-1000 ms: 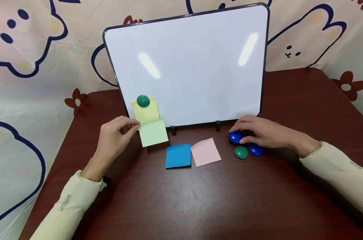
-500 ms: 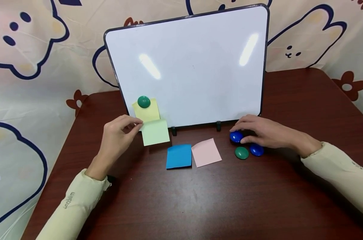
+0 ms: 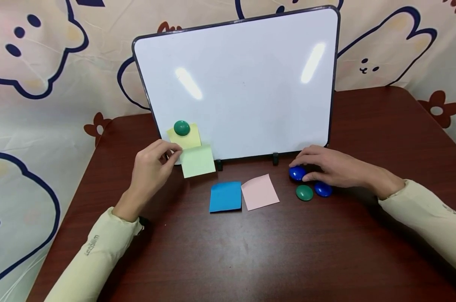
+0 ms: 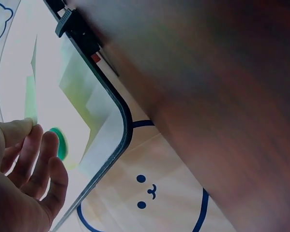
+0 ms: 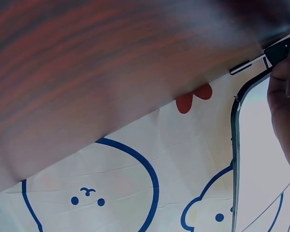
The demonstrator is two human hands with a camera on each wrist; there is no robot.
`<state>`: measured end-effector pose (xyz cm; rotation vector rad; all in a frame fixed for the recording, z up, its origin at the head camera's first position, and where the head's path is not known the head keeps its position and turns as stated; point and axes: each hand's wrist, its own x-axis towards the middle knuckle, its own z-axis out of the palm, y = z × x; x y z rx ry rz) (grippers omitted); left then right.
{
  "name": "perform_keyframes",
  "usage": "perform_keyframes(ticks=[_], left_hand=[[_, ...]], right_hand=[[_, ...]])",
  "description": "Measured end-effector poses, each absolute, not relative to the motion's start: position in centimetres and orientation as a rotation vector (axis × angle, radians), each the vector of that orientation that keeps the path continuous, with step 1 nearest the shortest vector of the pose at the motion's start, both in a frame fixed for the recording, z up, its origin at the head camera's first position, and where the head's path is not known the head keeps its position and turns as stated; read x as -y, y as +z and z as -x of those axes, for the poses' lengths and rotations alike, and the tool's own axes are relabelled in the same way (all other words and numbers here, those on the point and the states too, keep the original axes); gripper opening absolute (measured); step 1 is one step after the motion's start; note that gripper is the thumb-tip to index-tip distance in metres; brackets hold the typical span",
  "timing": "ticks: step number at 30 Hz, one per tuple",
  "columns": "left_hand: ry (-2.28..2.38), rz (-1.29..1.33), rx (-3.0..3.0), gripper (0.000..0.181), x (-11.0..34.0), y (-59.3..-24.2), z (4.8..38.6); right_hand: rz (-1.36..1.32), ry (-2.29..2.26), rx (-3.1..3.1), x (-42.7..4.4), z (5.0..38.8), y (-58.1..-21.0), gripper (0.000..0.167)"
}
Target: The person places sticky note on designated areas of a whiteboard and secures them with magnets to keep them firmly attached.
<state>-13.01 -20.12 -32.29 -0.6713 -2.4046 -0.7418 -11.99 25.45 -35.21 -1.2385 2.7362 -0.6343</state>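
Note:
The left hand point(image 3: 149, 173) pinches a pale green note point(image 3: 198, 161) by its upper left corner, in front of the whiteboard's lower left. Behind it, a yellow note point(image 3: 186, 137) lies on the whiteboard point(image 3: 235, 88) under a green magnet point(image 3: 182, 128). In the left wrist view the thumb and a finger of the left hand point(image 4: 28, 169) pinch the green note's edge point(image 4: 30, 99). The right hand point(image 3: 335, 167) has its fingertips and thumb around a blue magnet point(image 3: 297, 173) on the table. A green magnet point(image 3: 304, 193) and another blue magnet point(image 3: 323, 189) lie beside it.
A blue note point(image 3: 226, 197) and a pink note point(image 3: 260, 192) lie side by side on the dark wooden table point(image 3: 228, 260), below the board. Two black feet point(image 3: 275, 159) hold the board's lower edge. A patterned cloth point(image 3: 99, 75) hangs behind.
The left hand has moved right and slightly up with the pale green note, which now covers more of the yellow note's lower part. The right hand stays around the blue magnet.

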Motion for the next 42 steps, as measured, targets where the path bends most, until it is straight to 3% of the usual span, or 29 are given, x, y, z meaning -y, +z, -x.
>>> perform_keyframes(ticks=[42], left_hand=[[-0.881, 0.66, 2.413, 0.011, 19.1, -32.3, 14.4]], right_hand=[[1.22, -0.657, -2.743, -25.5, 11.8, -35.0, 0.037]])
